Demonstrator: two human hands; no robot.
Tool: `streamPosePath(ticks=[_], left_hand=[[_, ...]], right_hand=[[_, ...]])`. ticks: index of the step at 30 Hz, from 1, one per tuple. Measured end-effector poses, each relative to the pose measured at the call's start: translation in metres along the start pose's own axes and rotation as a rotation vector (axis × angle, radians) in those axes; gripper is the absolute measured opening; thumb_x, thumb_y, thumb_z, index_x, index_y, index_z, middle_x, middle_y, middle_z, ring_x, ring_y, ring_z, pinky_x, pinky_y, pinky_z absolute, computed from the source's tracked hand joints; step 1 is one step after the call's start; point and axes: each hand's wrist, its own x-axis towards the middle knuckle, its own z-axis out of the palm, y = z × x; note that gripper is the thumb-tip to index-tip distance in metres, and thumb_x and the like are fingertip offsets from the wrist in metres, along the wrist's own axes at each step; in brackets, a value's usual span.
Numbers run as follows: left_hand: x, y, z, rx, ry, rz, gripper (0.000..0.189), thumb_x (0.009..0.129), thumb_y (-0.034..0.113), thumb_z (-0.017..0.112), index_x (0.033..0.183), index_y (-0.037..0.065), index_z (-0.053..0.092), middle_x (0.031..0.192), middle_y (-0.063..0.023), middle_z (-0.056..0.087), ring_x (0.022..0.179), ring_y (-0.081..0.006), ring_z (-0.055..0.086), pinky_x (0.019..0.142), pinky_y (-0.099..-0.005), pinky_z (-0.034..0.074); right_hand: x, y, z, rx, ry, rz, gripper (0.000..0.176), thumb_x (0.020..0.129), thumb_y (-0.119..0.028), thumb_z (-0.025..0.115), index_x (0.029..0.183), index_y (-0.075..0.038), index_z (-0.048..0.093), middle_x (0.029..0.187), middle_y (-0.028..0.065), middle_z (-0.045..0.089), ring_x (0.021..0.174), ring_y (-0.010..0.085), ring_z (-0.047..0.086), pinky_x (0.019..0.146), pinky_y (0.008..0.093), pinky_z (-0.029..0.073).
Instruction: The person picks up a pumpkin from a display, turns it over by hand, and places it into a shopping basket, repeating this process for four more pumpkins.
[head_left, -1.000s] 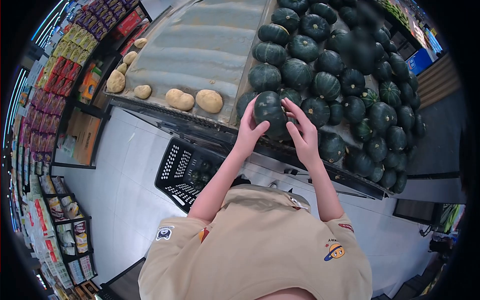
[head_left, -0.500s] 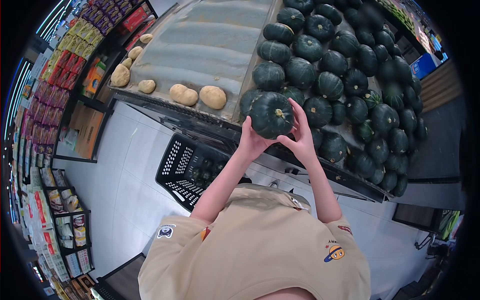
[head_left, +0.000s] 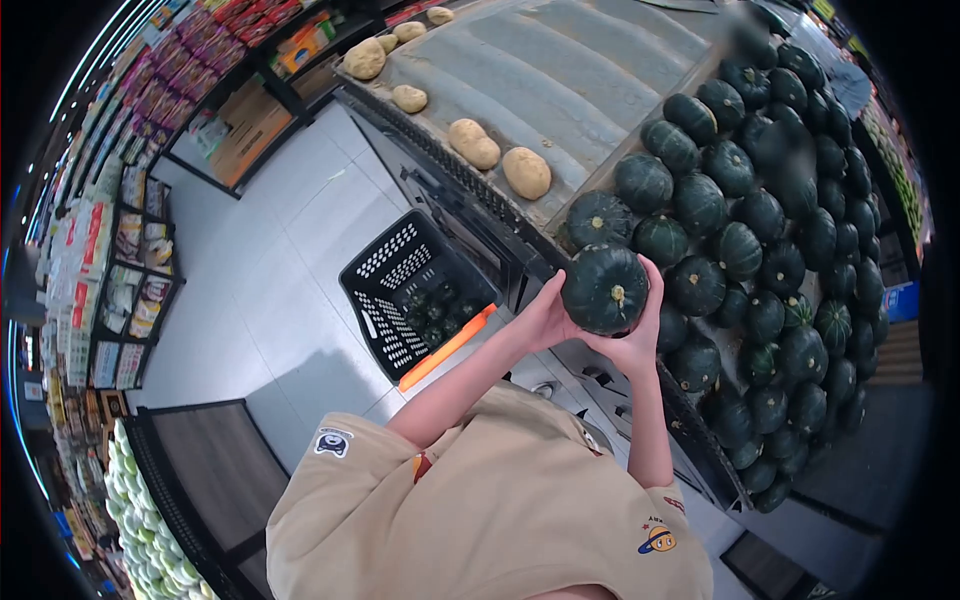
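A round dark green pumpkin [head_left: 604, 289] is held between my two hands near the front edge of the display. My left hand [head_left: 552, 314] wraps round its left side, and my right hand [head_left: 638, 335] supports its right and lower side. Behind and to the right lies a pile of similar pumpkins [head_left: 700, 203]. Below and to the left, a black basket [head_left: 385, 262] with an orange handle [head_left: 447, 348] stands over the floor, with several small dark green items inside.
Several potatoes [head_left: 526, 173] lie along the left part of the display [head_left: 560, 70]. Packaged goods fill shelves [head_left: 75, 270] at the far left. Pale green produce [head_left: 140, 520] is at the lower left. The display's black edge [head_left: 470, 175] runs diagonally before me.
The view has turned, so the display now slants down to the right. The held pumpkin has come down and right in view, in front of the display edge. The basket's orange handle now shows.
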Motion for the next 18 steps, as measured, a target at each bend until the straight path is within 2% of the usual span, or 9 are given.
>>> streamPosePath(ticks=[2,5,8,10,11,12,14,15,18], left_hand=[[-0.019,-0.002,-0.008,-0.037,0.061,0.061,0.060,0.096,0.050,0.028,0.139,0.009,0.028,0.136,-0.0110,0.042,0.119,-0.0247,0.048,0.094,-0.0438,0.045],[-0.055,-0.005,-0.029,-0.047,0.025,0.104,0.056,0.097,0.045,0.027,0.139,0.009,0.028,0.137,-0.0111,0.041,0.116,-0.0244,0.051,0.096,-0.0446,0.043],[-0.097,-0.010,-0.032,0.064,0.234,0.136,0.052,0.096,0.038,0.034,0.139,0.008,0.028,0.134,-0.0103,0.044,0.114,-0.0236,0.052,0.092,-0.0423,0.047],[-0.120,-0.021,-0.030,0.065,0.459,0.242,0.052,0.093,0.029,0.045,0.138,0.008,0.029,0.129,-0.0097,0.046,0.112,-0.0229,0.053,0.084,-0.0382,0.053],[-0.130,-0.025,-0.028,0.149,0.645,0.230,0.058,0.088,0.019,0.056,0.137,0.007,0.029,0.126,-0.0092,0.046,0.110,-0.0209,0.053,0.076,-0.0340,0.056],[-0.139,-0.030,-0.032,0.134,0.665,0.239,0.058,0.088,0.019,0.056,0.137,0.007,0.029,0.126,-0.0092,0.046,0.110,-0.0209,0.053,0.076,-0.0340,0.056],[-0.157,-0.038,-0.045,0.283,0.806,0.272,0.063,0.084,0.017,0.061,0.137,0.009,0.028,0.125,-0.0090,0.046,0.108,-0.0190,0.053,0.073,-0.0329,0.057],[-0.165,-0.036,-0.045,0.248,0.856,0.290,0.062,0.082,0.019,0.065,0.134,0.009,0.032,0.121,-0.0082,0.047,0.107,-0.0176,0.054,0.070,-0.0319,0.058],[-0.185,-0.029,-0.065,0.259,0.959,0.308,0.061,0.085,0.019,0.060,0.135,0.010,0.028,0.122,-0.0100,0.045,0.109,-0.0207,0.053,0.072,-0.0356,0.058]], right_hand=[[-0.002,-0.003,0.012,-0.017,-0.035,-0.016,0.101,0.048,-0.014,0.085,0.133,-0.006,0.029,0.123,0.0122,0.047,0.111,0.0227,0.052,0.094,0.0369,0.043],[-0.007,-0.003,0.026,0.026,-0.180,0.008,0.101,0.045,-0.015,0.083,0.131,-0.006,0.032,0.112,0.0120,0.056,0.103,0.0239,0.057,0.092,0.0365,0.044],[-0.016,0.012,0.049,0.089,-0.363,0.076,0.098,0.043,-0.018,0.083,0.128,-0.006,0.036,0.111,0.0127,0.056,0.102,0.0240,0.058,0.091,0.0360,0.045],[-0.024,0.019,0.066,0.046,-0.456,0.084,0.094,0.044,-0.021,0.083,0.126,-0.005,0.039,0.112,0.0129,0.055,0.103,0.0265,0.057,0.090,0.0365,0.045],[-0.026,0.021,0.076,-0.015,-0.537,0.023,0.094,0.045,-0.022,0.083,0.126,-0.005,0.039,0.113,0.0129,0.055,0.103,0.0280,0.057,0.089,0.0372,0.046],[-0.029,0.023,0.086,-0.077,-0.616,-0.042,0.093,0.045,-0.024,0.083,0.126,-0.005,0.040,0.114,0.0129,0.054,0.103,0.0296,0.056,0.088,0.0379,0.046],[-0.035,0.029,0.106,-0.086,-0.708,-0.017,0.095,0.046,-0.026,0.083,0.128,-0.005,0.039,0.117,0.0129,0.053,0.105,0.0315,0.054,0.090,0.0396,0.044],[-0.037,0.032,0.118,-0.097,-0.747,-0.023,0.096,0.047,-0.026,0.084,0.129,-0.005,0.038,0.118,0.0131,0.053,0.106,0.0316,0.053,0.091,0.0399,0.043],[-0.037,0.040,0.144,-0.092,-0.824,0.008,0.093,0.051,-0.026,0.083,0.130,-0.005,0.038,0.122,0.0138,0.052,0.111,0.0324,0.051,0.094,0.0414,0.039]])
